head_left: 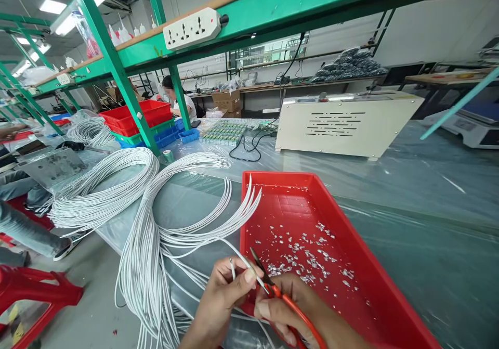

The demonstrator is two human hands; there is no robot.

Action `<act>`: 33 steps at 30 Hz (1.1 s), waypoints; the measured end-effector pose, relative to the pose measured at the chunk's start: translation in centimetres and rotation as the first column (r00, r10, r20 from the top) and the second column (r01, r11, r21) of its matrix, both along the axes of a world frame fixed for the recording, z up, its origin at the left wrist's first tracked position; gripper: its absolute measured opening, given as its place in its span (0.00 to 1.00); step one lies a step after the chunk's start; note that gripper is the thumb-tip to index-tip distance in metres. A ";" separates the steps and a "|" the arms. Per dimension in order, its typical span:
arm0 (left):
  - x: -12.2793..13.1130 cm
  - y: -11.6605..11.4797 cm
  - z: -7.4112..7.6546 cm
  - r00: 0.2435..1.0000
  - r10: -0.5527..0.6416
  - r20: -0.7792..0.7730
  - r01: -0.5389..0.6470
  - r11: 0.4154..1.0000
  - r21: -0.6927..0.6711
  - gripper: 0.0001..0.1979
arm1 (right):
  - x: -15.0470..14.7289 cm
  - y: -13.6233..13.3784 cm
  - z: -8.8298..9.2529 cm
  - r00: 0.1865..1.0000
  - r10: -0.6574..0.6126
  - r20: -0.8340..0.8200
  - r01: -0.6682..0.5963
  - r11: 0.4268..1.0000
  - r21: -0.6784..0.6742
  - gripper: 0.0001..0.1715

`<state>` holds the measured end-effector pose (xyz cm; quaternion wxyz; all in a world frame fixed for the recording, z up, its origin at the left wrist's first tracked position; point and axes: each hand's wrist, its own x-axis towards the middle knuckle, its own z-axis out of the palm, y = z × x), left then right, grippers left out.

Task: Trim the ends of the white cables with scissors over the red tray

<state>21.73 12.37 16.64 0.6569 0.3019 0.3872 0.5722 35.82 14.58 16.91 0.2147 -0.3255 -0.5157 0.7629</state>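
Note:
My left hand (230, 292) pinches a white cable (239, 256) near its end, over the left edge of the red tray (356, 242). Orange-handled scissors (298, 312) are gripped in my right hand (288, 307), with the dark blades beside the cable end and close to my left fingertips. Small silvery scraps (307, 258) lie scattered on the tray's bottom. To the left, a thick bundle of white cables (144, 245) drapes over the table (179, 198), and several cable ends reach the tray's rim.
Behind the tray stands a cream metal machine (339, 125). A coil of white cables (105, 193), red bins (136, 116) and a green post (113, 63) are at the left. A shelf with a power strip (191, 29) crosses above. A person (187, 104) sits farther back.

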 end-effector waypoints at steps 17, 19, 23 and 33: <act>0.8 0.4 0.0 0.952 0.161 -0.260 -0.170 0.985 -0.013 0.21 | 3.8 3.3 1.1 0.393 -0.720 0.571 -0.334 0.467 0.819 0.04; 0.8 0.4 0.0 0.954 0.160 -0.252 -0.171 0.985 -0.019 0.20 | 3.5 2.8 1.2 0.566 -0.687 0.455 -0.188 0.430 0.883 0.04; 0.8 0.2 0.3 0.960 0.148 -0.237 -0.154 0.988 -0.006 0.18 | 2.3 1.3 1.2 0.880 -0.419 0.224 0.070 0.581 0.811 0.08; -1.6 -1.3 -0.1 0.983 0.114 -0.145 -0.106 0.992 0.065 0.12 | 2.2 -1.2 1.2 0.806 -0.494 0.327 -0.090 0.443 0.892 0.13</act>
